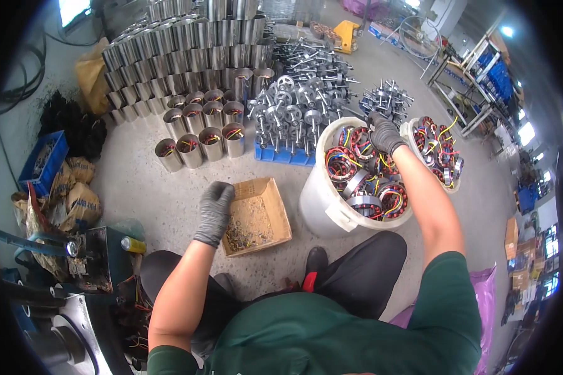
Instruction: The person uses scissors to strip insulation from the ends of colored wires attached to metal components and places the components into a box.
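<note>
Both of my hands wear grey knit gloves. My left hand (215, 211) is curled closed beside the left edge of a shallow cardboard box (280, 215); whatever its fingers hold, if anything, is hidden. Small metal bits and scraps (247, 234) lie in the box. My right hand (386, 134) reaches over the far side of a white plastic bucket (317, 200). Its fingertips are hard to make out, so I cannot tell its grip. Motor stators (364, 205) with red windings and coloured wires fill the bucket.
Steel cylinders (194, 62) stand stacked at the back left, several front ones (189, 150) with wires inside. Rotors with shafts (294, 109) are heaped over a blue crate (284, 155). A second tub of stators (441, 147) stands right. A machine (75, 337) is at lower left.
</note>
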### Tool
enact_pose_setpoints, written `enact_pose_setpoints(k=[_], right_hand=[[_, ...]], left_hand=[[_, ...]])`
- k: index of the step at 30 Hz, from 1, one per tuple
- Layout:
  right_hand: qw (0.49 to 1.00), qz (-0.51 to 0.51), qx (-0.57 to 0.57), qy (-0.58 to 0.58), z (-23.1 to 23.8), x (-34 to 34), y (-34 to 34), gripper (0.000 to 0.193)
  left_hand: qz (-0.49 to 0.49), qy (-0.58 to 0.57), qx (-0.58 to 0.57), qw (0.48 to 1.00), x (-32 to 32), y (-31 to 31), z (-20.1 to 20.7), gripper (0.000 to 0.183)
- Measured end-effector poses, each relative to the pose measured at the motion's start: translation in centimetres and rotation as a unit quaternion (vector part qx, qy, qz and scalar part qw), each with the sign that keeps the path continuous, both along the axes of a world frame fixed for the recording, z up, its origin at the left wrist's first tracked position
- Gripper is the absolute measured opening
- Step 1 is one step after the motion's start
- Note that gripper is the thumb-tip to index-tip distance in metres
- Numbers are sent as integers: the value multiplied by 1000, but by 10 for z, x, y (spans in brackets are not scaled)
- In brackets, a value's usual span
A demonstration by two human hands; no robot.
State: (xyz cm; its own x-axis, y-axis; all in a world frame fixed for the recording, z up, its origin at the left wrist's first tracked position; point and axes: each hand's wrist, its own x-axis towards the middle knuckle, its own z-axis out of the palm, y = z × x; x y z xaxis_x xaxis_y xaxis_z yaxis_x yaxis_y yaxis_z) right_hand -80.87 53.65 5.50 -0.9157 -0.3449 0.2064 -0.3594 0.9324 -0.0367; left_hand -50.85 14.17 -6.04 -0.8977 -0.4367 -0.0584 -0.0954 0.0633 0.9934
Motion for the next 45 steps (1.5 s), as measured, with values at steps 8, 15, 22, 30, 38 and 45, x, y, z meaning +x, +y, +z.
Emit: enact_pose_setpoints(k=[8, 15, 22, 30, 38, 45], right_hand=[[991, -27, 91, -96, -14, -20, -16, 37], [983, -6, 150, -108, 24, 17, -13, 49], [987, 26, -158, -27, 71, 99, -25, 58], [948, 136, -281, -64, 21, 210, -119, 56], [953, 133, -257, -92, -61, 264, -181, 56], [944, 145, -288, -67, -96, 260, -186, 54]], left_hand=[[-96, 12, -124, 988, -13, 9, -48, 26], [-95, 20, -150, 984, -13, 10, -26, 28], [-98, 127, -100, 982, -2, 28, 7, 28], [-186, 263, -370, 871, 15, 48, 46, 48], [-277, -92, -478, 828, 21, 66, 21, 56], [-238, -83, -371, 894, 13, 69, -16, 72]])
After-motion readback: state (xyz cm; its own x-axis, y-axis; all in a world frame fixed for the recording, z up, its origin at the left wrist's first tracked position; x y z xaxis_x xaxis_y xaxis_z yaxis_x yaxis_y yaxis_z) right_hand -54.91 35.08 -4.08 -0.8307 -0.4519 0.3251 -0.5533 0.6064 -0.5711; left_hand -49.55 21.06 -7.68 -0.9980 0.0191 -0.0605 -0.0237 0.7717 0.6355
